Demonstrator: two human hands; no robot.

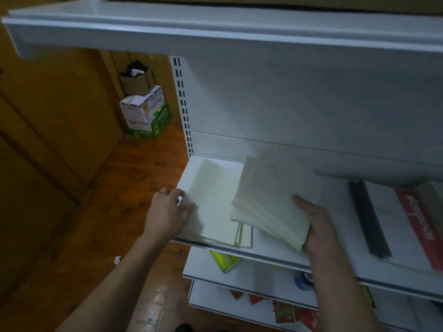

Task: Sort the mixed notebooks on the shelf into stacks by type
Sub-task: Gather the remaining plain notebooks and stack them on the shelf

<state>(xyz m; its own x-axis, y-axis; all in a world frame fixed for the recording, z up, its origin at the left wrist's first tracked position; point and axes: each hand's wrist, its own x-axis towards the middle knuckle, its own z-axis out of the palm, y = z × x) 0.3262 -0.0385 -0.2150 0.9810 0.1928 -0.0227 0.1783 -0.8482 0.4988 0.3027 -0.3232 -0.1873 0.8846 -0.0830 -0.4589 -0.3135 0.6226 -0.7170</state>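
The right hand (316, 226) is gripping a fanned bundle (273, 195) just right of the flat stack (215, 207); the left hand (167, 212) is touching that, grip unclear

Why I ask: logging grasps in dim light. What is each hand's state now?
Left hand: grips the left edge of the flat stack on the shelf.
Right hand: holds a fanned bundle of notebooks.

Both bare forearms reach forward, the left hand (167, 212) clasping the edge of a flat pile (215, 212), the right hand (316, 226) gripping a fanned stack (271, 200), thumb on top.
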